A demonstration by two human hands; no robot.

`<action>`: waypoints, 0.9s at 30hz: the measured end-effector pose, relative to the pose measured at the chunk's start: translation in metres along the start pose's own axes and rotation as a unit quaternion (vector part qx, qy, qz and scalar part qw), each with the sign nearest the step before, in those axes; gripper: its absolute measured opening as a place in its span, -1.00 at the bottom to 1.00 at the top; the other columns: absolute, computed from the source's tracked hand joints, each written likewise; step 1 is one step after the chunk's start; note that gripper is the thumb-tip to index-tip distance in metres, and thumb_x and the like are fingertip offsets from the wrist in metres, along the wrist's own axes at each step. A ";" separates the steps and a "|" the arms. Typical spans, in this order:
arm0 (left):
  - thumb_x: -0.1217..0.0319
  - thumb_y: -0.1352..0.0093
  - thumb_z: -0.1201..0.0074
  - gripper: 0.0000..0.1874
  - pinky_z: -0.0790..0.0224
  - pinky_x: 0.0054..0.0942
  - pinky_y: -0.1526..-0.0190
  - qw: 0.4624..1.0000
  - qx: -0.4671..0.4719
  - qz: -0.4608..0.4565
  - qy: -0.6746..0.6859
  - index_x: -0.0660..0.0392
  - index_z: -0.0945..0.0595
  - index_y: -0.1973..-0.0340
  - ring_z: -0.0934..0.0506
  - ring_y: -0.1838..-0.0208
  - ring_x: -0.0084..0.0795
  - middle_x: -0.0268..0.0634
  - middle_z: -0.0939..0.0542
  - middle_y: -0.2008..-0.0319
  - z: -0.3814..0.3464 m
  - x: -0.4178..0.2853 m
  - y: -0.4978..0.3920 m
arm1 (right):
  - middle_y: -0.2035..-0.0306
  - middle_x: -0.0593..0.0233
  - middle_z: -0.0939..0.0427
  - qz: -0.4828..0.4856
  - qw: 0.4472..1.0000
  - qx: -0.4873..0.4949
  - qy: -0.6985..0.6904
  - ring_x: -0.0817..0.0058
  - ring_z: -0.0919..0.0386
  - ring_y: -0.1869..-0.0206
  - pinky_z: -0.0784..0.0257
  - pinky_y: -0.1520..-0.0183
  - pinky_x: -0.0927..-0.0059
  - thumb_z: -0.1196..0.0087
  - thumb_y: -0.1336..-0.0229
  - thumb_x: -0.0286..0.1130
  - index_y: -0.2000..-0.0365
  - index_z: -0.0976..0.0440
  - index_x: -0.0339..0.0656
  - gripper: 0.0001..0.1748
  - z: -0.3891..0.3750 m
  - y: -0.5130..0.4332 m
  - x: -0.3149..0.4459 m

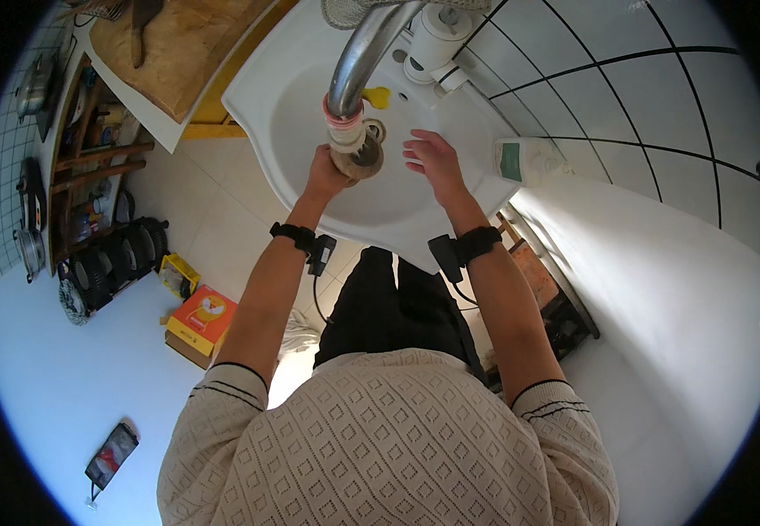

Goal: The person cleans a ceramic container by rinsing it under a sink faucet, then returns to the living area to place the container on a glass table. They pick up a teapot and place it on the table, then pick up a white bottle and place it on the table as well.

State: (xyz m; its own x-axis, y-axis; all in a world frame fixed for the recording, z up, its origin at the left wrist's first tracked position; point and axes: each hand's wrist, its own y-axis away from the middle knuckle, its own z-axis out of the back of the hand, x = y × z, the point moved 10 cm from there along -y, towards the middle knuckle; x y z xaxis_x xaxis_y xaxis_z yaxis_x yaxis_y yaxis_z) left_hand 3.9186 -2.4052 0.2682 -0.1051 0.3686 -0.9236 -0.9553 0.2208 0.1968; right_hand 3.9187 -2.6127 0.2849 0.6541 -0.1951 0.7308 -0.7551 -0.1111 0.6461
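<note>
My left hand [326, 175] grips a small brown round vessel [365, 164], perhaps a bowl or cup, directly beneath the faucet. Pinkish and cream material wraps the outlet of the curved metal faucet [353, 72]. Water seems to run from it into the vessel. To the right, my right hand [436, 160] hovers over the white washbasin [413, 210] with its fingers apart and nothing in them. A round drain fitting [376, 129] is partly visible behind the vessel. Near it lies a yellow object [377, 98] in the basin.
A white container with a green label [510, 162] stands at the basin's right edge. White cylindrical fittings [442, 29] sit by the tiled wall. At left are a table with brown paper [176, 59], a wooden shelf [100, 161] and an orange-and-yellow box [203, 319] on the floor.
</note>
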 end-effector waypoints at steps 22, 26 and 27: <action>0.37 -0.07 -0.41 -0.42 -0.45 -0.31 0.01 0.984 -0.090 0.050 -0.147 0.18 -0.50 0.02 -0.58 -0.01 -0.24 -0.19 -0.62 0.09 0.016 0.009 0.012 | -0.14 0.00 -0.43 0.323 0.771 0.149 0.528 0.24 -0.34 -0.27 0.10 -0.46 0.04 0.01 -0.04 -0.58 -0.16 -0.25 -0.28 -0.41 -0.121 0.026 -0.002; 0.42 0.03 -0.36 -0.64 -0.46 -0.22 0.06 0.972 -0.118 0.032 -0.199 0.10 -0.65 0.30 -0.57 0.08 -0.08 -0.19 -0.66 0.27 0.021 0.011 0.013 | -0.03 0.02 -0.50 0.304 0.765 0.086 0.561 0.18 -0.40 -0.21 0.10 -0.46 0.04 -0.01 -0.02 -0.58 -0.15 -0.28 -0.26 -0.41 -0.118 0.022 -0.005; 0.45 0.00 -0.37 -0.56 -0.46 -0.26 0.05 0.965 -0.098 0.045 -0.237 0.09 -0.62 0.18 -0.58 0.05 -0.09 -0.19 -0.64 0.18 0.022 0.012 0.012 | -0.03 0.02 -0.51 0.305 0.772 0.080 0.552 0.17 -0.40 -0.20 0.11 -0.46 0.04 -0.01 -0.01 -0.58 -0.14 -0.29 -0.25 -0.41 -0.117 0.024 -0.006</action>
State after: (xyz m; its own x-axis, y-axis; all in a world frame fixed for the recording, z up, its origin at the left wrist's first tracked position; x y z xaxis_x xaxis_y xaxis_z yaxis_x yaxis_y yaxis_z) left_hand 3.9114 -2.3785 0.2667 -0.0953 0.7608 -0.6419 -0.9871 0.0110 0.1596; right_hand 3.9020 -2.5003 0.3219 -0.2536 0.6808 0.6872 -0.8753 -0.4640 0.1367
